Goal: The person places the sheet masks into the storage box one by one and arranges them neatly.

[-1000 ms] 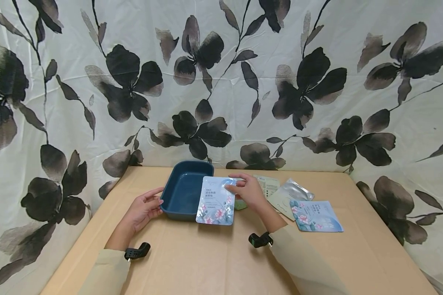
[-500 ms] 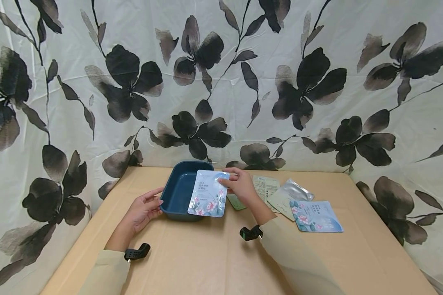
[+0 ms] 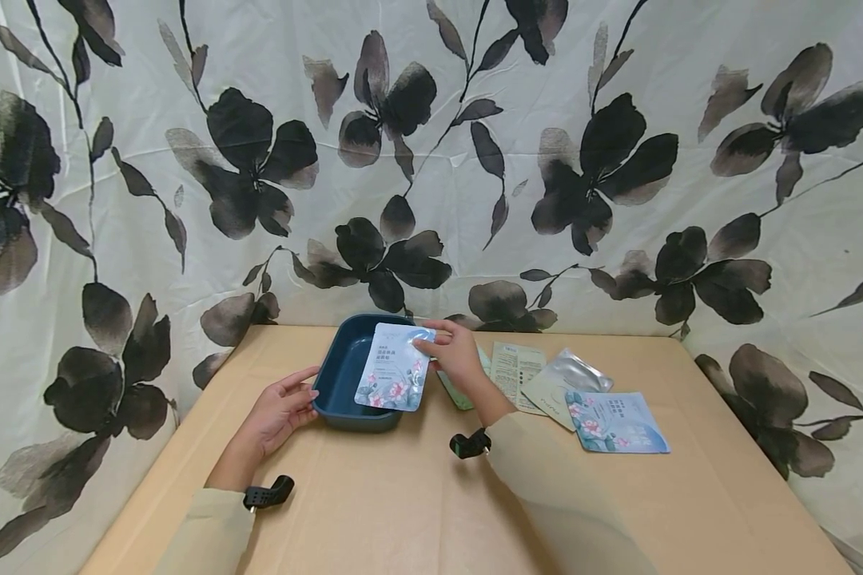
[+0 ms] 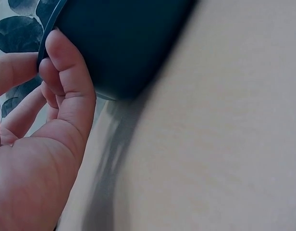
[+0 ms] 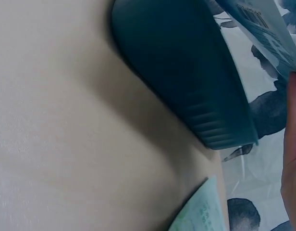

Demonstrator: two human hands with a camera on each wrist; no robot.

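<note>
A white curtain point(image 3: 503, 192) printed with grey and black flowers fills the upper part of the head view. Below it, a light wooden table point(image 3: 374, 503) spreads across the lower middle. Two beige sleeves point(image 3: 561, 507) reach in from the bottom edge. A deep blue rectangular bin point(image 3: 365, 422) stands left of centre. At its left side, the left hand point(image 3: 279, 410) has its fingers bent at the rim, gripping it, as the left wrist view shows up close. Right of the bin, the right hand point(image 3: 462, 364) pinches the upper right edge of a pale blue flowered packet point(image 3: 388, 369), thumb on the front; the packet is held tilted above the right half of the bin. A second flowered packet point(image 3: 617, 423) lies flat at centre right. Just beside it are a pale green sheet point(image 3: 550, 401), a printed leaflet point(image 3: 514, 367) and a silver sachet point(image 3: 582, 370). A green packet point(image 3: 456, 393) lies partly behind the right hand. Smallest are the black wristbands point(image 3: 269, 493), one at each cuff.
</note>
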